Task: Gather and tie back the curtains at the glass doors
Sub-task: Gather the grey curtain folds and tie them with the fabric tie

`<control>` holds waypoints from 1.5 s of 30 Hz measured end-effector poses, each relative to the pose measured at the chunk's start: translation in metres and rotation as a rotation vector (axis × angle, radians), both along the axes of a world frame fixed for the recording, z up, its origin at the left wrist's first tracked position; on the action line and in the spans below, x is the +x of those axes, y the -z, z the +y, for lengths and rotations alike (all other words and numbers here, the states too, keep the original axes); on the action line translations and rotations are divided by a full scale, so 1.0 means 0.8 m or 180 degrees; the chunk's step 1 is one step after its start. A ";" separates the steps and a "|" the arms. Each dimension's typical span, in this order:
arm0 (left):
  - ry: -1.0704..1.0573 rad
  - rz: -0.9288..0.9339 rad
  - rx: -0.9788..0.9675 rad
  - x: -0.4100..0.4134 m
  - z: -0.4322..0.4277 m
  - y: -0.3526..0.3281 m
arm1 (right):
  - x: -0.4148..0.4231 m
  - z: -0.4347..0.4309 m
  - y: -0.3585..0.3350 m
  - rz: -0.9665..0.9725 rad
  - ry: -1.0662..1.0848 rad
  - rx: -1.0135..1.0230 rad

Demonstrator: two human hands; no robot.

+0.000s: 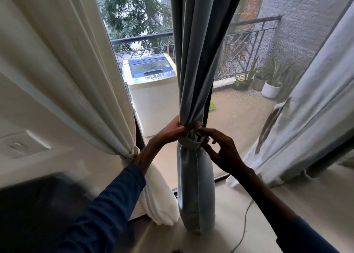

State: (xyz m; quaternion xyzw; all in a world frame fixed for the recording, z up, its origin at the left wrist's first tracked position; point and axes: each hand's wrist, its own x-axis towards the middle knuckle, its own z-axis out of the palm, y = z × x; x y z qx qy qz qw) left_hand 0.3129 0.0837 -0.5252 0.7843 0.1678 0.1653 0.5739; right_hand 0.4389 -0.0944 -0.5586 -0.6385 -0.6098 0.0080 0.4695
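On my feed, the fingers (188, 127) of the left hand (172, 131) are curled tight round the gathered neck of the long grey-blue fabric curtain (193, 70), clenching it just above the matching grey-blue fabric tie-back band (189, 142). The right hand (224, 150) meets the band from the other side. Its forefinger (207, 132) and thumb pinch the fabric at the knot, while the remaining fingers are spread loosely behind. The band wraps once round the curtain, and below it the cloth bulges into a smooth column whose bottom rests on the pale floor (249, 204) at the door threshold.

Both forearms wear dark blue sleeves (107, 201) pushed back from the wrists.

To the left, a cream fabric curtain (67, 70) is already drawn aside and cinched low by a tie (132, 154), just behind the left wrist. To the right, a pale grey curtain (310, 103) hangs slanted and loose, with its hem on the floor. A thin cable (244, 226) trails across the floor near it.

Outside on the balcony, I see a white top-loading washing machine with a blue lid (151, 74) between the cream and grey-blue curtains. A black metal railing (141, 37) runs behind it. Potted plants, one in a white round pot (271, 89), stand at the far right corner.
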 end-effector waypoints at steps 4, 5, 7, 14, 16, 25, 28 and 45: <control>-0.0046 0.0013 0.0060 0.003 0.000 0.005 | 0.001 -0.001 0.005 -0.0194 0.0079 -0.0298; -0.0041 0.0036 0.0043 0.005 -0.003 0.008 | 0.000 -0.001 0.005 -0.0111 -0.0042 -0.0510; -0.0084 0.0054 0.0042 0.009 -0.012 0.010 | 0.001 0.001 -0.001 0.0020 -0.0220 -0.0939; -0.0117 0.0326 0.0354 0.001 -0.019 0.028 | 0.018 0.007 -0.024 0.0204 0.0055 -0.1618; 0.0012 0.0512 0.0519 -0.005 -0.019 0.023 | 0.021 0.008 -0.025 0.0486 0.0048 -0.1662; -0.0597 0.0351 0.0767 -0.015 -0.026 0.012 | 0.003 -0.017 0.014 0.0690 0.1129 -0.0253; -0.0749 0.0454 0.0708 -0.015 -0.026 0.005 | -0.014 -0.024 0.047 0.2369 0.1012 -0.0557; -0.1071 0.1268 0.0391 0.003 -0.038 -0.008 | -0.049 -0.002 0.034 0.4509 -0.0100 -0.0476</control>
